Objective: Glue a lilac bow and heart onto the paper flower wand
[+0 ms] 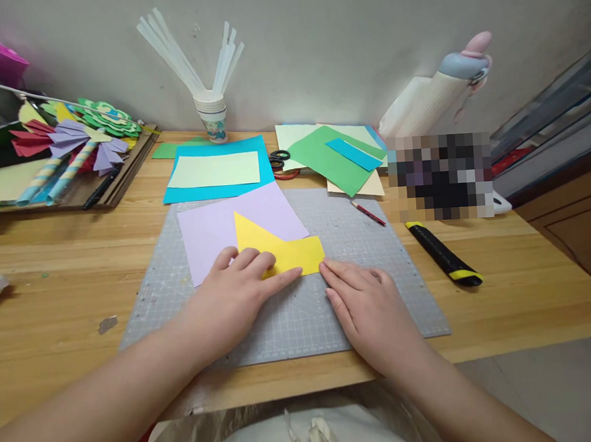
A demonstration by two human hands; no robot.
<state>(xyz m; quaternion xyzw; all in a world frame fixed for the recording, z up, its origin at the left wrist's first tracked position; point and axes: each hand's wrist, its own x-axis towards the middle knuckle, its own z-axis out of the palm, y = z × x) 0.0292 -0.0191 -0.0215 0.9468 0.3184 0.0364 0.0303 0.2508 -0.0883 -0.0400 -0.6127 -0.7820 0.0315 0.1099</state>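
Observation:
A folded piece of yellow paper (297, 251) lies on the grey cutting mat (380, 296), its pointed left part overlapping a sheet of lilac paper (211, 233). My left hand (239, 288) rests on the yellow paper with fingers spread and bent, thumb stretched along the lower edge, covering the paper's lower left part. At the lower right corner of the yellow paper, my right hand (367, 296) touches the edge with its fingertips. Its fingers are stretched out side by side, the thumb a little apart from them. Neither hand lifts the paper.
Behind the mat lie blue paper (174, 194), green paper (316, 156) and black-handled scissors (279, 156). A pencil (368, 212) rests on the mat; a black-and-yellow tube (442, 253) is to its right. Paper cups (212, 119) hold white sticks. Paper flowers (106, 116) lie left.

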